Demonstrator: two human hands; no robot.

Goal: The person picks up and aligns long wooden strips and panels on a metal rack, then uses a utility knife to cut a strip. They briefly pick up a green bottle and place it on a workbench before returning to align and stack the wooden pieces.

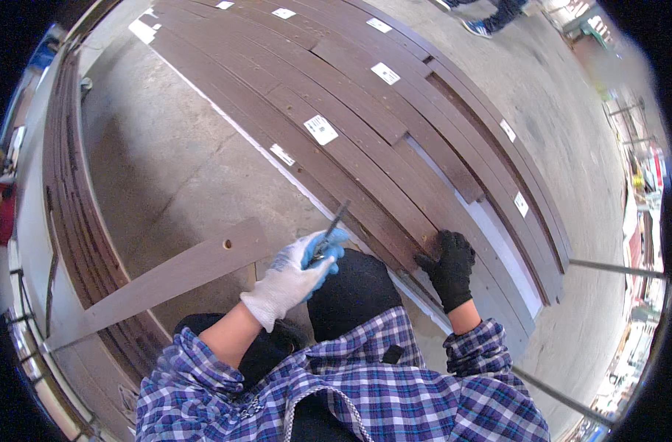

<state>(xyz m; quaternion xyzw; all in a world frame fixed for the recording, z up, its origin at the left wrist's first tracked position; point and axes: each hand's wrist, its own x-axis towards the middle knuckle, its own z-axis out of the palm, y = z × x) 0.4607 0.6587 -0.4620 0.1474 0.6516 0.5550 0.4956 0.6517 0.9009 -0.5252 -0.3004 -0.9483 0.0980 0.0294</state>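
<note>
My left hand (294,271), in a white knit glove with blue-coated fingers, grips a slim dark rod-like tool (337,218). The tool points up and away from me; its exact kind is unclear. My right hand (452,268), in a black glove, presses flat on a stack of long brown boards (363,149), thumb spread from the fingers. White labels with print, such as one paper label (321,130), lie on several boards. Beneath the boards a white sheet (499,243) shows through the gaps. My knee (355,293) is close to the stack's near edge.
A loose brown plank (176,271) with one round hole slants at my left. Beyond it stands another stack of dark boards (73,182). Concrete floor (153,143) lies between the stacks. Another person's shoe (476,29) is at the top right. A metal bar (618,269) juts out at right.
</note>
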